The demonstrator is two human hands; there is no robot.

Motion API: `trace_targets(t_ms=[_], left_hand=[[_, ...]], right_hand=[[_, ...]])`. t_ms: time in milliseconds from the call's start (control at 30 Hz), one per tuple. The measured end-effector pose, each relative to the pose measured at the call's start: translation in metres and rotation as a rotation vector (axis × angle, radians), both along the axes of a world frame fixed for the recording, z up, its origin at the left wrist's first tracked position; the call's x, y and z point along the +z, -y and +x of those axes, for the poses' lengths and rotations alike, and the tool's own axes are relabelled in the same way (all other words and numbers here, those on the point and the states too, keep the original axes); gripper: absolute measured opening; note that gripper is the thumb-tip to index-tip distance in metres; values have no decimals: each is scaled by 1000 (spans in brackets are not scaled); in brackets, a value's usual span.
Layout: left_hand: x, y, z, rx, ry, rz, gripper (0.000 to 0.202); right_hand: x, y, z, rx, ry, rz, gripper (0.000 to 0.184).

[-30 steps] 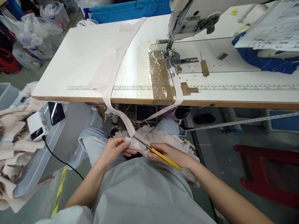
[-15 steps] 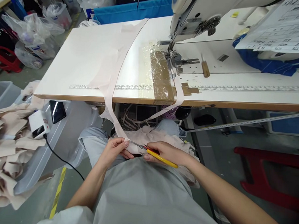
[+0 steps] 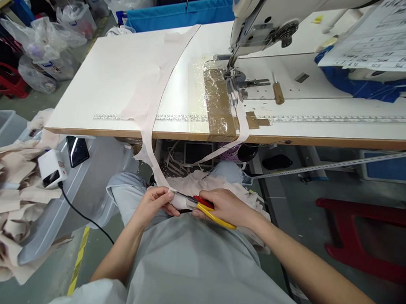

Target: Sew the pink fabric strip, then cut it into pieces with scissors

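Over my lap, my left hand (image 3: 157, 201) pinches the end of a pale pink fabric piece (image 3: 151, 108) between thumb and fingers. That piece runs down from the white sewing table (image 3: 80, 86) and over its front edge. My right hand (image 3: 220, 205) is closed round scissors (image 3: 216, 217) with a yellow and a red handle. Their blades point left and lie at the fabric beside my left fingertips; whether they cut into it I cannot tell. More pale pink fabric (image 3: 201, 181) is bunched on my lap behind the hands.
A sewing machine (image 3: 253, 32) stands on the table, with a narrow pink strip (image 3: 242, 122) hanging from it. A wooden-handled tool (image 3: 278, 92) lies to its right. At left, a plastic bin (image 3: 85, 195) stands by heaped fabric pieces (image 3: 13, 196). A red stool (image 3: 362, 237) is at right.
The scissors have shifted slightly left and their handles have spread a little, showing more of the red one. My left hand keeps its pinch on the fabric.
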State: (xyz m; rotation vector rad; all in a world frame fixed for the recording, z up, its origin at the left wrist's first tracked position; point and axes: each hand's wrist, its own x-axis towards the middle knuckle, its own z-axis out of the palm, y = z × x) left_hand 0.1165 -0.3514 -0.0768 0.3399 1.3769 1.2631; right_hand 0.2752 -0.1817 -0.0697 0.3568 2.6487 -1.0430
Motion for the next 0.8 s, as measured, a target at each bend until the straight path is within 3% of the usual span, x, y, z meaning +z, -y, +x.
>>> trace_targets(t_ms=[200,333,433,533,600,633,700,767,800], left_hand=[[2,-1,-2,-12,-13,-8,36],[0,-6,6,-42,-42,-41,41],[7,-14,17,-147,-2,-45,45],[31,-29,10,-344,-105,3,41],[58,-47,-13,-389,-462,63,31],[74,-60,-30,-356,-696,103,23],[104,-92,-66,-154,-1067,150,14],[125,-131,-101,-35,-1142,165,20],[132,-151,-115,3,-1151,157,12]], right_hand=[[1,0,-3,-17,-4,-16,55],[-9,4,-2,-118,-71,-142,49],[-15,13,-6,-246,-199,-291,38],[-13,19,-4,-334,-340,-363,29],[-3,18,6,-344,-395,-326,25],[3,17,15,-344,-402,-294,23],[16,16,35,-375,-400,-227,21],[25,15,61,-447,-389,-172,20],[26,15,75,-497,-384,-153,20]])
